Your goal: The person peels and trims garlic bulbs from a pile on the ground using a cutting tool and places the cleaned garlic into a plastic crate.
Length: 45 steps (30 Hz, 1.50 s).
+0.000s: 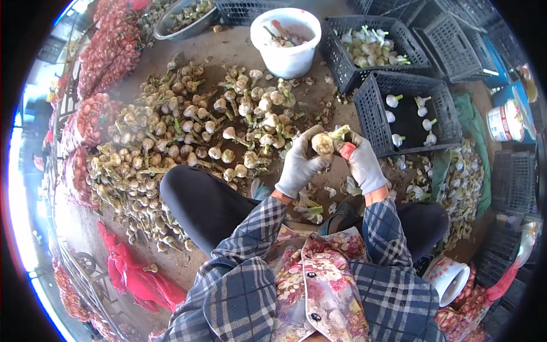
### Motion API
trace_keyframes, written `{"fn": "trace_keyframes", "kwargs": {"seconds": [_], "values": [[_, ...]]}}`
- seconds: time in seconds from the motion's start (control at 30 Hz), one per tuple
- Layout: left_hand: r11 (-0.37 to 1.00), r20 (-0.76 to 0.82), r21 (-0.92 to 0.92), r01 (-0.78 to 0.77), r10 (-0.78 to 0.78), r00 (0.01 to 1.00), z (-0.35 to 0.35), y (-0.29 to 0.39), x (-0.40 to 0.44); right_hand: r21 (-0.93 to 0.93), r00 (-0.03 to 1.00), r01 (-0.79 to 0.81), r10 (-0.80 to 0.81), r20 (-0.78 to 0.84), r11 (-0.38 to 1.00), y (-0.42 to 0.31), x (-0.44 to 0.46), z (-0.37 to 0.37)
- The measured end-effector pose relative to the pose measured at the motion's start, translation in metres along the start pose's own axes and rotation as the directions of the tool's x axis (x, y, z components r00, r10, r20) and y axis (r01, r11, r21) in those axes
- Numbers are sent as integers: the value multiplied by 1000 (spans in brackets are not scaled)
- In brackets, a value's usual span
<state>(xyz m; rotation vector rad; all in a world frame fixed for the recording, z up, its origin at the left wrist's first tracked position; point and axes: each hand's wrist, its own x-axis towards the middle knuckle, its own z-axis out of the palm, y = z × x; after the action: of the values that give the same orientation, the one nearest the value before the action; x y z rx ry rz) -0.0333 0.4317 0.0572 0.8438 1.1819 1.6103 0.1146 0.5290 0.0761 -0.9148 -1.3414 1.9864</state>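
Garlic bulb (323, 144) between hands, in left hand (298, 166); left fingers (311, 133) pinching round body, thumb on near side
Long axis: round end left, green stalk (341, 132) pointing right and slightly away from person
Left hand nearer round end, right hand (366, 166) nearer stalk
Right fingers (356, 139) curled in beside stalk, red piece (347, 150) at them; whether pinching stalk or red piece, cannot tell
Garlic pile (142, 143) left of left fingers, black crate (408, 121) with pale bulbs beyond right fingers, to right

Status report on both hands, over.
Left hand on garlic bulb. Right hand at its stem, holding red object. Nothing between hands and camera.
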Motion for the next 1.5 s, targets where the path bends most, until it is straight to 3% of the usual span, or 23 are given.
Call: {"fn": "trace_keyframes", "kwargs": {"seconds": [0.07,0.1,0.17,0.3,0.33,0.5,0.57,0.6,0.7,0.77,0.83,0.87,0.9,0.93,0.97,1.1,1.17,1.23,1.33,1.37,1.4,1.43,1.5], "values": [[936,62,-281,210,-201,978,-2,7,-3,-158,1000,4,-6,-10,987,-3,-1,-4],[937,59,-279,210,-202,978,-4,7,-3,-156,1000,4,-5,-8,988,-7,-2,-5],[733,229,-554,395,-322,919,-7,4,-7,-197,999,25,-18,39,980,-15,-7,-5],[873,141,-420,248,-208,968,4,-4,-4,-257,965,255,-230,124,932,-10,-5,-2],[896,122,-386,219,-185,975,6,-3,-6,39,995,96,-98,36,995,-6,-8,5],[828,127,-486,282,-252,959,-2,-8,-17,74,985,82,-92,145,994,10,-14,-15],[799,133,-511,317,-291,948,-13,-20,-17,1,976,-148,146,161,989,14,-22,-28],[797,129,-517,312,-288,949,-9,-16,-17,-1,984,-76,75,160,997,9,-22,-22],[873,84,-430,231,-216,973,0,-7,-16,49,997,34,-38,74,998,-6,-15,2],[930,34,-323,172,-171,985,2,-7,-18,59,996,-87,85,40,994,-11,-15,4],[929,20,-346,131,-132,991,-3,-1,-19,-349,978,177,-124,167,920,-6,-13,1],[827,153,-479,295,-252,956,-9,0,-22,-199,989,34,-4,149,979,8,-10,-9],[679,301,-575,456,-343,890,-13,0,-26,-200,988,29,2,154,979,5,-11,-6],[656,276,-553,514,-438,856,-8,-4,-23,-294,994,25,7,108,955,-1,-13,-4],[654,278,-557,512,-434,857,-4,-6,-21,-388,998,21,2,59,921,-7,-13,-3],[764,89,-480,431,-447,890,4,-9,-13,-185,1000,5,-10,-26,983,14,-12,3],[711,163,-477,517,-507,847,-1,-13,-16,-241,999,-25,16,-41,970,15,-11,1],[428,359,-586,688,-624,694,-1,-15,-6,-662,958,251,-280,65,706,10,-9,1],[396,502,-517,759,-578,644,-13,-13,2,-447,990,102,-135,-43,889,15,-14,0],[567,344,-449,690,-603,720,-14,-11,-2,-308,997,38,-58,-58,951,20,-11,-2],[713,182,-338,614,-591,786,-14,-7,-7,-601,922,327,-387,33,729,24,-9,4],[948,45,-180,261,-257,965,-11,-16,-12,-597,919,327,-393,22,732,26,-6,6],[961,20,76,267,-270,963,-8,-12,-16,-562,961,188,-269,-65,806,31,-9,11]]}}
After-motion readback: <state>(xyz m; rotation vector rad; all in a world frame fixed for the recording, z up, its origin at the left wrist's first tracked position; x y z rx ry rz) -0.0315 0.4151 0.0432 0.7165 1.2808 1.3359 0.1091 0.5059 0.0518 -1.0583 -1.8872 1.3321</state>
